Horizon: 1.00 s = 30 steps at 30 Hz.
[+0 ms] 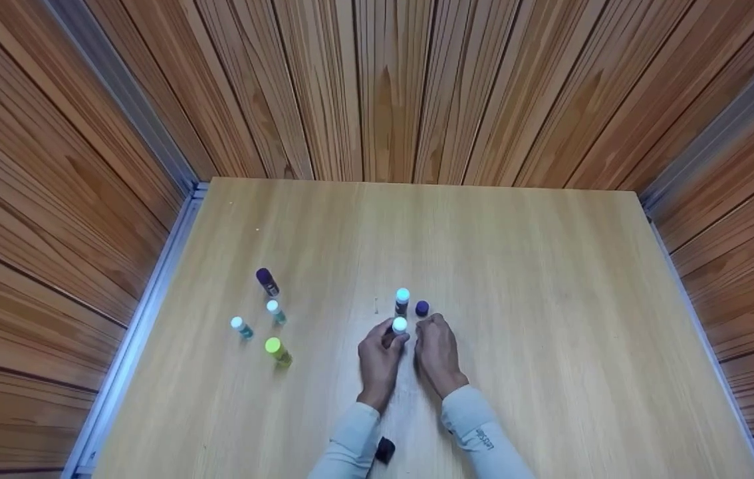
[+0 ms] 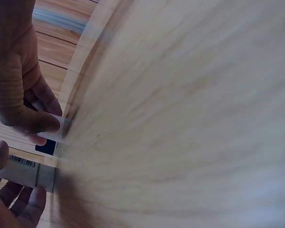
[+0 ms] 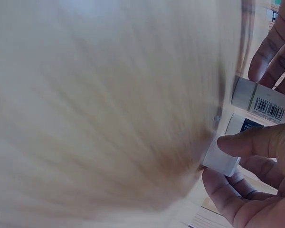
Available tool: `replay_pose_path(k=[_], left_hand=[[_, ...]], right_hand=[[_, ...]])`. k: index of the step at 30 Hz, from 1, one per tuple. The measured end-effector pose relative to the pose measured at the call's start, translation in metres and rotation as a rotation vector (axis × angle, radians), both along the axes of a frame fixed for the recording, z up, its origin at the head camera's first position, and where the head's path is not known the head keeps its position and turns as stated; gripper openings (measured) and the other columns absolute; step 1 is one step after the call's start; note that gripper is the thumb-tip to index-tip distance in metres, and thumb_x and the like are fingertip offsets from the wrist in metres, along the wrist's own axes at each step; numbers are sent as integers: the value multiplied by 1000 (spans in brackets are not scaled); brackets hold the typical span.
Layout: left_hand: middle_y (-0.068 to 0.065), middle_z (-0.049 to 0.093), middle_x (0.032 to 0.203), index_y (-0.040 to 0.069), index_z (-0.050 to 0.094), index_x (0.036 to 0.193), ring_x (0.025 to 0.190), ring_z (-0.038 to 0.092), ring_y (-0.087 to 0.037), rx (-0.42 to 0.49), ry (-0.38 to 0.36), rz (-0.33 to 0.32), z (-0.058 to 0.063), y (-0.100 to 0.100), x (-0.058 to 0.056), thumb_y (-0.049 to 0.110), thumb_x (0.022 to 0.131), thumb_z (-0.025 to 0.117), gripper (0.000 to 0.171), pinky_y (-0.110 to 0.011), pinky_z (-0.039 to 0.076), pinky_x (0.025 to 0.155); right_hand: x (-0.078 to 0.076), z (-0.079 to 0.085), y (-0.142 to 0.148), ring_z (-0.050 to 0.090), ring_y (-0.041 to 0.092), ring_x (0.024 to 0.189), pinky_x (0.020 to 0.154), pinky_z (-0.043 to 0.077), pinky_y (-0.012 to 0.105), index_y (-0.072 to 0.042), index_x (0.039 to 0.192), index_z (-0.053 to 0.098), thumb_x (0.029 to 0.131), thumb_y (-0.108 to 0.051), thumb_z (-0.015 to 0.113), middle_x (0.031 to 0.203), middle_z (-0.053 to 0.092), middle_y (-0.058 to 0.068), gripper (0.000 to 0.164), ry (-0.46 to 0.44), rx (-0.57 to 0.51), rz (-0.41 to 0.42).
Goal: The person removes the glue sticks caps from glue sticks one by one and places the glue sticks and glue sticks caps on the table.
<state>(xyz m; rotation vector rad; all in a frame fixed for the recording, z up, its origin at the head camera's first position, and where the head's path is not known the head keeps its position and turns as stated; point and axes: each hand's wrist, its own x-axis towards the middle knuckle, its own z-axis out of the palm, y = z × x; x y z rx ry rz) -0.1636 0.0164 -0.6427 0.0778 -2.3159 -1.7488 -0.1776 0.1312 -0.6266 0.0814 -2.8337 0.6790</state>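
Note:
My left hand (image 1: 379, 362) pinches a small white-topped tube (image 1: 399, 324) just above the table. In the right wrist view, this tube bears a barcode label (image 3: 270, 108). Close beside it, my right hand (image 1: 440, 352) grips a white cylindrical piece (image 3: 221, 159) between thumb and fingers, low at the tabletop; the rest of it is hidden. A dark purple round top (image 1: 422, 308) shows just beyond the right fingers; I cannot tell whether it belongs to that piece. Another tube, pale blue-topped with a dark label (image 1: 402, 301), stands upright behind the left hand's tube.
To the left stand several more tubes: a dark purple one (image 1: 267, 281), two pale blue-topped ones (image 1: 276, 311) (image 1: 242, 326) and a yellow-green one (image 1: 278, 351). A small black object (image 1: 385, 450) lies by the left sleeve. Wood-panelled walls (image 1: 383, 93) border the table (image 1: 550, 299).

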Motion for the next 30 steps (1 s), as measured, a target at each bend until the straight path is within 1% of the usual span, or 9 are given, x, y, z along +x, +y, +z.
replay_pose_path(k=[3, 7, 14, 17, 21, 23, 26, 28, 30], left_hand=[[1, 64, 102, 14, 63, 108, 91, 61, -7, -4, -43, -4, 1, 1, 0, 17, 77, 69, 32, -21, 50, 75], [2, 64, 102, 14, 63, 109, 90, 62, -7, 11, -83, -11, 3, 0, -2, 15, 77, 68, 32, -19, 50, 74], [6, 63, 103, 18, 62, 109, 89, 62, -7, 31, -98, -49, 4, -1, -5, 17, 78, 68, 32, -20, 50, 75], [5, 62, 107, 18, 61, 111, 96, 59, -8, 4, -81, -55, 5, -2, -5, 19, 77, 69, 35, -24, 48, 81], [3, 59, 116, 18, 58, 118, 109, 53, -12, -40, -93, -47, 8, -5, -1, 23, 75, 71, 45, -31, 46, 86], [2, 57, 118, 18, 56, 120, 111, 52, -15, -79, -105, -28, 10, -7, 2, 27, 73, 72, 50, -33, 47, 85], [-3, 59, 115, 14, 57, 118, 106, 55, -20, -168, -58, 35, 12, -10, 9, 35, 71, 74, 54, -35, 48, 83], [-3, 61, 110, 13, 59, 113, 101, 58, -20, -209, -20, 94, 12, -13, 14, 37, 70, 74, 51, -36, 49, 81], [-3, 63, 104, 12, 62, 107, 95, 60, -20, -204, 8, 162, 11, -15, 18, 33, 72, 74, 42, -35, 50, 77]], right_hand=[[-2, 1, -1, 55, 24, 69, 60, 47, 34, 3, 81, 68, 82, 0, 56, 79, 54, 10, 13, -25, 16, 2], [-5, 1, -1, 53, 21, 65, 57, 46, 33, 2, 83, 68, 81, 0, 57, 77, 52, 9, 11, -55, 27, 3], [-8, 1, 0, 48, 17, 58, 51, 43, 30, -2, 78, 69, 83, -2, 57, 72, 48, 5, 12, -32, 27, 6], [-8, 3, 0, 49, 16, 60, 53, 44, 30, -2, 81, 69, 83, -2, 57, 74, 49, 5, 12, -55, 20, -6], [-9, 4, -1, 49, 16, 63, 55, 44, 28, 0, 89, 69, 85, -3, 56, 78, 50, 6, 14, -122, 15, -21], [-8, 5, -2, 49, 15, 64, 55, 44, 27, 0, 92, 68, 85, -4, 56, 79, 50, 6, 15, -149, 23, -23], [-7, 6, -3, 48, 14, 64, 55, 44, 26, 1, 94, 67, 85, -3, 56, 80, 50, 5, 15, -165, 25, -16], [-7, 6, -3, 48, 13, 63, 55, 44, 25, 0, 93, 67, 84, -1, 56, 80, 51, 5, 15, -168, 27, -11], [-7, 6, -2, 48, 13, 63, 55, 44, 25, 0, 92, 68, 84, 0, 55, 79, 51, 4, 15, -168, 21, -10]])
